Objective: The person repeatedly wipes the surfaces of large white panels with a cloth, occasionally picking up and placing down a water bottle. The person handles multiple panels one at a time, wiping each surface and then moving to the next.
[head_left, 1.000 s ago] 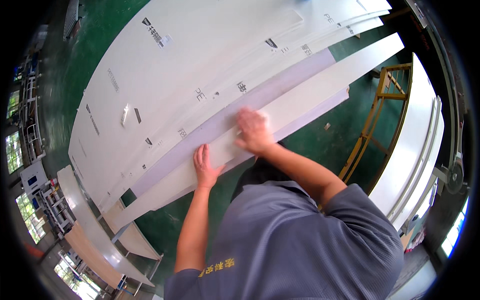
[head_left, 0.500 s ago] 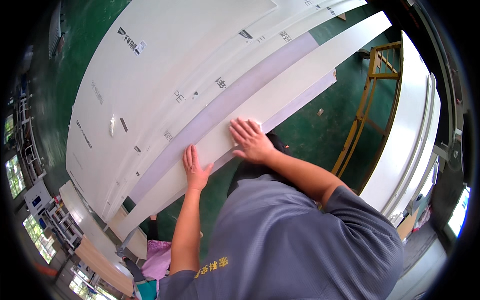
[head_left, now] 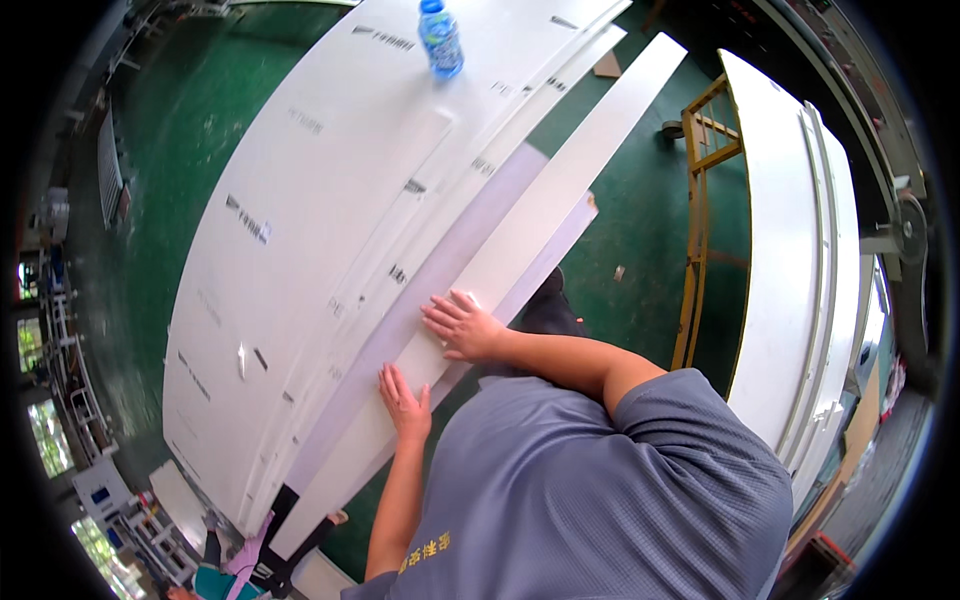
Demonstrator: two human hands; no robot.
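Observation:
My left hand (head_left: pixel 405 402) lies flat on a long white panel strip (head_left: pixel 560 195), fingers stretched out near its edge. Farther along the same strip, my right hand (head_left: pixel 465 327) rests palm down with its fingers spread. Neither hand grips anything. A pale lilac board (head_left: pixel 478 207) shows beneath the strip, sticking out along both sides of it. To the left lies a stack of large white sheets (head_left: pixel 330 170) with dark printed marks. A blue plastic bottle (head_left: pixel 441 40) stands upright on the top sheet.
A yellow metal frame (head_left: pixel 697 200) on a caster stands to the right, beside more long white panels (head_left: pixel 785 220). The green floor (head_left: pixel 640 230) shows between. At the strip's near left end is another person, in pink and teal clothing (head_left: pixel 245 565).
My view has turned, so the whole scene is shifted and the bottle has come into sight. Both hands stay flat on the strip. The other person is now close to the strip's end.

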